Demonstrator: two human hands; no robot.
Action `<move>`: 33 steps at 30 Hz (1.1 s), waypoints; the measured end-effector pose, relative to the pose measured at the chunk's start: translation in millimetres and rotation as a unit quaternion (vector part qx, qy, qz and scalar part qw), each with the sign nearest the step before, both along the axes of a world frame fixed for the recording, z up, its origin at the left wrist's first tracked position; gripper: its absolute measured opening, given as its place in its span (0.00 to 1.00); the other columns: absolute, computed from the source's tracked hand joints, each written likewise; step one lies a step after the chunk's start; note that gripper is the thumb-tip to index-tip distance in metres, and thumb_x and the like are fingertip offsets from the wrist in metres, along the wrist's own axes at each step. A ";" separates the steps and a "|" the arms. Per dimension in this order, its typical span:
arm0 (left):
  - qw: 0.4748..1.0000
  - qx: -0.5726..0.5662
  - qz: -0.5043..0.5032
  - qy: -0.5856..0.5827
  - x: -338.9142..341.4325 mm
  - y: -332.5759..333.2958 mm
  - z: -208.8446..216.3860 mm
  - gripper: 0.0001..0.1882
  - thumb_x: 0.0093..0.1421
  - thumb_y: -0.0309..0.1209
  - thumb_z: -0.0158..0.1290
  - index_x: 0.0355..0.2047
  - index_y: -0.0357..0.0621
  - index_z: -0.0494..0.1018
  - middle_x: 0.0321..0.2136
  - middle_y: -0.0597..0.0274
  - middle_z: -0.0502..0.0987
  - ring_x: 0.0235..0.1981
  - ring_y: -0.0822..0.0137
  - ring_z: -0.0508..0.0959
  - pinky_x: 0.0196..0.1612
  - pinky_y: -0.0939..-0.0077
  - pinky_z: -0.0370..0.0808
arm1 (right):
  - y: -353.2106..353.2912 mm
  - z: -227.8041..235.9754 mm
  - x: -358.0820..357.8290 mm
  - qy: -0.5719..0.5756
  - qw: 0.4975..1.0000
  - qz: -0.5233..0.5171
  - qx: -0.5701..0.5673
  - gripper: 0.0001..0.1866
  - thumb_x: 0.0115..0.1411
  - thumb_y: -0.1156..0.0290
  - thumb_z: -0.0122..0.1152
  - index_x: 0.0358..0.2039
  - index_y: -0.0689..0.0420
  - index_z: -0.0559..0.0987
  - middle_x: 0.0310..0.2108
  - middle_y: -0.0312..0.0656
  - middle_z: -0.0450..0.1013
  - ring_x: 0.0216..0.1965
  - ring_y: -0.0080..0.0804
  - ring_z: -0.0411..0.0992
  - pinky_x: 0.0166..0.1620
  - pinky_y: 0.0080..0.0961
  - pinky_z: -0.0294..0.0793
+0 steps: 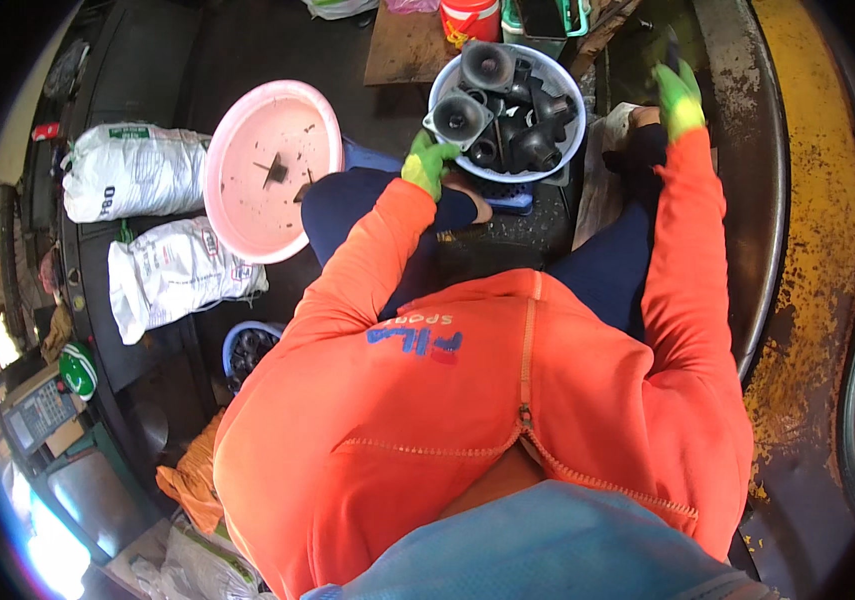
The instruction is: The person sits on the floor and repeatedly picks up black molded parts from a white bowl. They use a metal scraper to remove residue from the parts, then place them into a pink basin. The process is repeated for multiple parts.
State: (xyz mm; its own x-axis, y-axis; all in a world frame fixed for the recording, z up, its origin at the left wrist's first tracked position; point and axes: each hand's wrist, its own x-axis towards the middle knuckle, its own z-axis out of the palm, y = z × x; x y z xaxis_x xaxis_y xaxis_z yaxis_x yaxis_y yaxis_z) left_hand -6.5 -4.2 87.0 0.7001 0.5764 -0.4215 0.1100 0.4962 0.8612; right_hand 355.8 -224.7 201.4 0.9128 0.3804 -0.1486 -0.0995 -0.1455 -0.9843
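Note:
My left hand [427, 165], in a green and yellow glove, is at the near left rim of a pale blue-white basin [579, 140]. Its fingers close at the lower edge of a black flared part [458, 120] with a square flange. Several more black moulded parts [534, 147], some like elbow pipes, fill the basin. To the right, away from the basin, my gloved right hand [682, 98] is raised. From its closed fingers a slim dark blade-like tool [672, 48] points away; its handle is hidden by the glove.
A pink basin [230, 130] with dark scraps stands left of my knee. Two white sacks [137, 185] lie beyond it, and another basin of black parts [250, 350] is nearer me. Behind the work are a red bucket [470, 20] and wooden board [397, 50]. A rusty yellow edge [797, 250] runs along the right.

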 end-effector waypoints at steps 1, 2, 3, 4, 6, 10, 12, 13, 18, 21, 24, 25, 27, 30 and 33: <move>0.998 0.038 0.041 -0.022 6.5 0.8 13.3 0.21 0.53 0.26 0.57 0.48 0.38 0.71 0.36 0.59 0.76 0.38 0.66 0.76 0.40 0.73 0.74 | -11.1 6.5 -25.2 0.082 0.995 -0.048 0.033 0.22 0.57 0.72 0.55 0.54 0.58 0.72 0.32 0.35 0.71 0.31 0.26 0.71 0.34 0.25 0.72; 0.996 0.081 0.037 0.001 6.0 2.0 22.4 0.22 0.54 0.28 0.58 0.49 0.37 0.71 0.36 0.59 0.77 0.37 0.66 0.76 0.41 0.73 0.74 | -30.2 15.3 -54.4 0.108 0.993 -0.001 0.054 0.20 0.57 0.72 0.54 0.52 0.58 0.72 0.31 0.34 0.70 0.28 0.23 0.69 0.31 0.23 0.70; 0.990 0.132 0.029 -0.025 9.5 4.6 26.7 0.23 0.54 0.30 0.59 0.50 0.36 0.72 0.36 0.58 0.77 0.37 0.66 0.76 0.41 0.72 0.73 | -48.9 25.8 -85.4 0.129 0.988 0.048 0.077 0.19 0.58 0.71 0.54 0.51 0.57 0.72 0.29 0.33 0.69 0.26 0.21 0.68 0.28 0.20 0.67; 0.985 0.163 0.042 0.043 13.5 6.2 26.4 0.20 0.54 0.31 0.61 0.46 0.36 0.73 0.34 0.57 0.78 0.35 0.66 0.77 0.39 0.71 0.73 | -58.8 31.6 -120.6 0.141 0.980 0.053 0.129 0.17 0.59 0.69 0.56 0.48 0.58 0.73 0.28 0.33 0.69 0.25 0.21 0.67 0.27 0.20 0.67; 0.956 0.258 0.077 0.113 20.7 11.2 18.2 0.18 0.51 0.32 0.64 0.40 0.35 0.76 0.32 0.53 0.80 0.34 0.64 0.79 0.39 0.68 0.75 | -71.1 41.7 -189.5 0.184 0.969 0.037 0.161 0.15 0.60 0.64 0.57 0.46 0.58 0.74 0.27 0.33 0.69 0.22 0.20 0.65 0.25 0.18 0.65; 0.940 0.270 0.153 0.139 31.6 17.7 5.4 0.20 0.46 0.30 0.67 0.38 0.34 0.77 0.29 0.53 0.81 0.29 0.61 0.80 0.35 0.65 0.76 | -100.3 73.6 -266.7 0.262 0.954 0.083 0.121 0.17 0.64 0.62 0.57 0.48 0.59 0.75 0.25 0.32 0.68 0.20 0.19 0.63 0.24 0.17 0.62; 0.940 0.292 0.141 0.103 33.3 16.8 17.4 0.16 0.46 0.30 0.66 0.34 0.36 0.77 0.28 0.53 0.81 0.28 0.61 0.79 0.34 0.66 0.75 | -115.3 92.5 -276.7 0.211 0.966 0.077 0.131 0.17 0.64 0.63 0.57 0.48 0.59 0.75 0.25 0.32 0.69 0.21 0.19 0.63 0.24 0.17 0.62; 0.939 0.294 0.129 0.123 35.3 14.0 29.5 0.14 0.47 0.30 0.66 0.32 0.36 0.77 0.28 0.53 0.81 0.27 0.61 0.79 0.34 0.66 0.75 | -121.2 101.6 -277.1 0.186 0.970 0.070 0.139 0.17 0.64 0.64 0.58 0.49 0.59 0.75 0.26 0.32 0.69 0.21 0.18 0.63 0.24 0.16 0.61; 0.836 0.542 0.087 -0.019 15.8 -34.8 126.5 0.12 0.53 0.33 0.64 0.33 0.39 0.77 0.29 0.53 0.79 0.29 0.61 0.78 0.34 0.66 0.73 | -105.1 126.9 -274.5 0.170 0.979 0.050 0.103 0.22 0.62 0.61 0.61 0.52 0.58 0.73 0.30 0.31 0.73 0.16 0.14 0.57 0.18 0.13 0.52; 0.677 0.705 0.009 -0.210 2.2 -69.2 185.5 0.11 0.47 0.24 0.62 0.32 0.41 0.77 0.31 0.54 0.79 0.29 0.54 0.78 0.34 0.63 0.75 | -70.5 131.5 -271.9 0.257 0.944 0.078 0.193 0.18 0.63 0.59 0.59 0.49 0.55 0.74 0.32 0.32 0.75 0.15 0.15 0.57 0.18 0.15 0.52; 0.549 0.757 -0.058 -0.349 1.8 -93.5 230.1 0.19 0.38 0.21 0.62 0.35 0.44 0.77 0.30 0.58 0.77 0.29 0.52 0.77 0.31 0.62 0.74 | -39.8 140.6 -263.1 0.296 0.930 0.046 0.213 0.15 0.67 0.59 0.52 0.50 0.50 0.76 0.21 0.25 0.66 0.13 0.16 0.53 0.17 0.15 0.49; 0.566 0.744 -0.105 -0.340 -1.6 -96.2 243.3 0.18 0.38 0.22 0.62 0.34 0.43 0.76 0.30 0.59 0.77 0.29 0.53 0.77 0.31 0.62 0.74 | -34.4 146.6 -257.7 0.252 0.930 0.080 0.255 0.16 0.66 0.63 0.52 0.51 0.53 0.76 0.21 0.25 0.68 0.13 0.15 0.54 0.17 0.14 0.49; 0.580 0.724 -0.192 -0.320 -1.7 -92.3 268.7 0.16 0.39 0.23 0.62 0.31 0.43 0.75 0.29 0.59 0.76 0.29 0.55 0.77 0.31 0.62 0.74 | -34.9 163.7 -243.6 0.220 0.929 0.136 0.266 0.17 0.65 0.66 0.52 0.53 0.58 0.74 0.26 0.29 0.73 0.15 0.12 0.58 0.17 0.12 0.53; 0.724 0.607 -0.139 -0.296 1.5 -85.3 296.5 0.27 0.38 0.33 0.71 0.38 0.41 0.74 0.40 0.53 0.76 0.39 0.53 0.76 0.42 0.62 0.73 | -42.2 184.5 -233.2 0.211 0.933 0.133 0.261 0.19 0.61 0.70 0.55 0.53 0.60 0.74 0.34 0.35 0.76 0.23 0.16 0.68 0.23 0.14 0.64; 0.716 0.627 -0.129 -0.277 20.1 -88.4 308.3 0.38 0.38 0.36 0.73 0.51 0.40 0.71 0.54 0.46 0.72 0.58 0.47 0.70 0.60 0.58 0.67 | -44.2 187.5 -236.2 0.196 0.934 0.201 0.220 0.20 0.62 0.70 0.55 0.55 0.60 0.72 0.37 0.36 0.76 0.25 0.17 0.69 0.24 0.15 0.65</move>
State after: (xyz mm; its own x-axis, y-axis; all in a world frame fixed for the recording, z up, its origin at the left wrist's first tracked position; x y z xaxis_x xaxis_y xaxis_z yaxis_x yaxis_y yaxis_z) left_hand 13.6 -92.5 395.3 0.7110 0.0797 0.6987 -0.4722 -0.6821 0.5583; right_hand 119.7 -268.9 388.9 0.5912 0.7838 -0.1898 -0.4890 0.1613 -0.8572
